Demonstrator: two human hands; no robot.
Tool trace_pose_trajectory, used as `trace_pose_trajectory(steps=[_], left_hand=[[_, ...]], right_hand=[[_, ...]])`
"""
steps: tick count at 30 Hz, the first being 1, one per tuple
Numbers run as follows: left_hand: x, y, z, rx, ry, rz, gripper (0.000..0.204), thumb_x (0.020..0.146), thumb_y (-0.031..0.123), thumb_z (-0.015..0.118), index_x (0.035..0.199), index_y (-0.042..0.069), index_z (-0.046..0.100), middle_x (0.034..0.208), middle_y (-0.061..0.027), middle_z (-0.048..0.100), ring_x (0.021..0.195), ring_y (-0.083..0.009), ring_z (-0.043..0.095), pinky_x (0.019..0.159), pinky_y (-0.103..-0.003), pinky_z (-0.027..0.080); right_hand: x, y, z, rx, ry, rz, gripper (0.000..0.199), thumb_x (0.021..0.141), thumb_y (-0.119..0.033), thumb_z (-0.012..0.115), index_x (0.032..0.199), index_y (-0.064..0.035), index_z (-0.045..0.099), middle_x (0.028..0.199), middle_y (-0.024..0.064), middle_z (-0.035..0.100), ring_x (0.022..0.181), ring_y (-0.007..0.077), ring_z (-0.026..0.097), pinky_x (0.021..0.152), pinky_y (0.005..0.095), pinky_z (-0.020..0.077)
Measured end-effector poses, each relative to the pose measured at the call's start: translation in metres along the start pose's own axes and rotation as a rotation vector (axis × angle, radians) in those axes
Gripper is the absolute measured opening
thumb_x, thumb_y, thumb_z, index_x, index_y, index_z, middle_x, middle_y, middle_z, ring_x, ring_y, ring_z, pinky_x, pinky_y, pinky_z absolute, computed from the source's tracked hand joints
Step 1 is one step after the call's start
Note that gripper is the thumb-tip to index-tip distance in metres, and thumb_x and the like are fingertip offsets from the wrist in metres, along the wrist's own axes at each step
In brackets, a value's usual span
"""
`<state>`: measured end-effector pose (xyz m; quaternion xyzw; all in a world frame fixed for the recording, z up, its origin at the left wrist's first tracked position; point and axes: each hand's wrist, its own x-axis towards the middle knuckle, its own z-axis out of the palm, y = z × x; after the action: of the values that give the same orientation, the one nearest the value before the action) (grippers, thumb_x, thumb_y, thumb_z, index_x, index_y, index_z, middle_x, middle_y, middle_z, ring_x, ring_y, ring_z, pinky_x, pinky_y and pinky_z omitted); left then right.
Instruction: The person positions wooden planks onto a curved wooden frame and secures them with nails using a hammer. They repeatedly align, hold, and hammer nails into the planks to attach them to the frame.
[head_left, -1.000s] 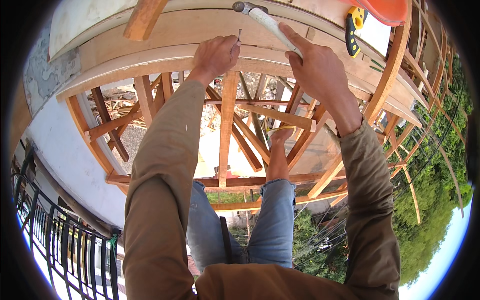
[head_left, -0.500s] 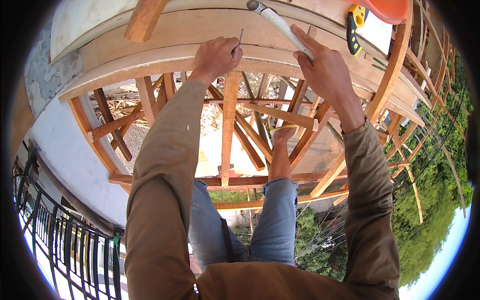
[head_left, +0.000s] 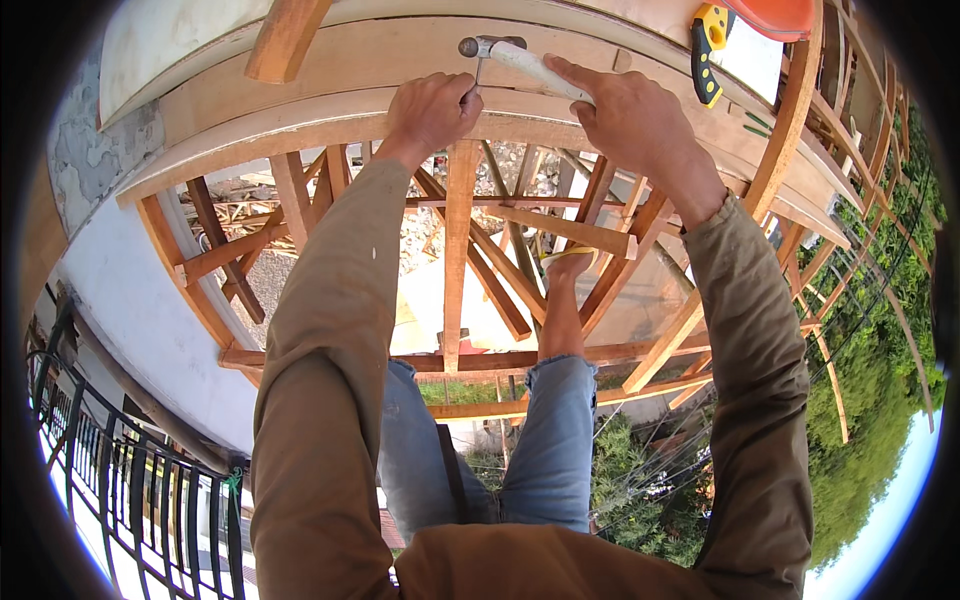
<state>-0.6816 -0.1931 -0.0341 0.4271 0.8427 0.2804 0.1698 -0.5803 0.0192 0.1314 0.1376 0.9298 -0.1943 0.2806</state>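
The left hand (head_left: 432, 110) pinches a nail (head_left: 478, 72) upright on the far wooden beam (head_left: 300, 100). The right hand (head_left: 640, 125) is curled around a hammer (head_left: 515, 55), whose head sits on the nail top. A tape measure (head_left: 706, 50) lies to the right; open framing drops away below the beam's near edge.

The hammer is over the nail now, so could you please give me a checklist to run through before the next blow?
1. Nail held upright on the wooden beam by the left hand: ok.
2. Hammer head lined up over the nail's top: ok, it sits at the top.
3. Right hand gripping the pale handle firmly: ok.
4. Left fingertips clear of the hammer head: not ok, they are right beside the nail.
5. Nail already set in the wood: cannot tell.
6. Foot planted on a timber brace: ok; the other foot is hidden.
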Motion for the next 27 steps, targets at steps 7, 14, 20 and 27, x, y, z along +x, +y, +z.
trace_pose_trajectory(steps=[7, 14, 20, 27], left_hand=[[-0.005, 0.002, 0.001, -0.008, -0.031, -0.042, 0.017, 0.088, 0.023, 0.064, 0.079, 0.009, 0.068, 0.069, -0.0146, 0.066, 0.065, -0.0369, 0.065, 0.061, -0.050, 0.051], [-0.005, 0.000, -0.001, -0.139, 0.103, -0.204, 0.014, 0.089, 0.021, 0.061, 0.090, 0.010, 0.070, 0.081, -0.0145, 0.069, 0.079, -0.0373, 0.067, 0.072, -0.048, 0.052], [-0.063, 0.031, 0.001, -0.148, 0.463, -0.214, 0.022, 0.086, 0.014, 0.067, 0.104, 0.003, 0.060, 0.105, -0.0146, 0.063, 0.105, -0.0358, 0.056, 0.093, -0.048, 0.043], [-0.163, 0.070, 0.057, -0.380, 0.115, -0.829, 0.060, 0.083, 0.029, 0.082, 0.121, -0.009, 0.055, 0.127, -0.0243, 0.060, 0.125, -0.0366, 0.054, 0.104, -0.047, 0.044]], right_hand=[[0.001, 0.003, 0.002, 0.032, -0.045, -0.004, 0.058, 0.096, -0.021, 0.061, 0.152, -0.0235, 0.048, 0.077, 0.0176, 0.070, 0.073, 0.0370, 0.070, 0.068, 0.0505, 0.0554], [-0.059, -0.009, 0.017, 0.525, 0.101, 0.237, 0.056, 0.100, -0.021, 0.061, 0.154, -0.0197, 0.046, 0.082, 0.0203, 0.070, 0.070, 0.0315, 0.069, 0.068, 0.0460, 0.0523], [-0.102, -0.018, 0.059, 0.863, 0.126, 0.412, 0.058, 0.101, -0.018, 0.061, 0.154, -0.0059, 0.042, 0.132, 0.0214, 0.063, 0.105, 0.0252, 0.067, 0.088, 0.0391, 0.0529], [-0.116, -0.024, 0.091, 0.905, 0.187, 0.355, 0.059, 0.099, -0.016, 0.063, 0.153, -0.0040, 0.042, 0.128, 0.0196, 0.065, 0.104, 0.0255, 0.067, 0.090, 0.0378, 0.0530]])
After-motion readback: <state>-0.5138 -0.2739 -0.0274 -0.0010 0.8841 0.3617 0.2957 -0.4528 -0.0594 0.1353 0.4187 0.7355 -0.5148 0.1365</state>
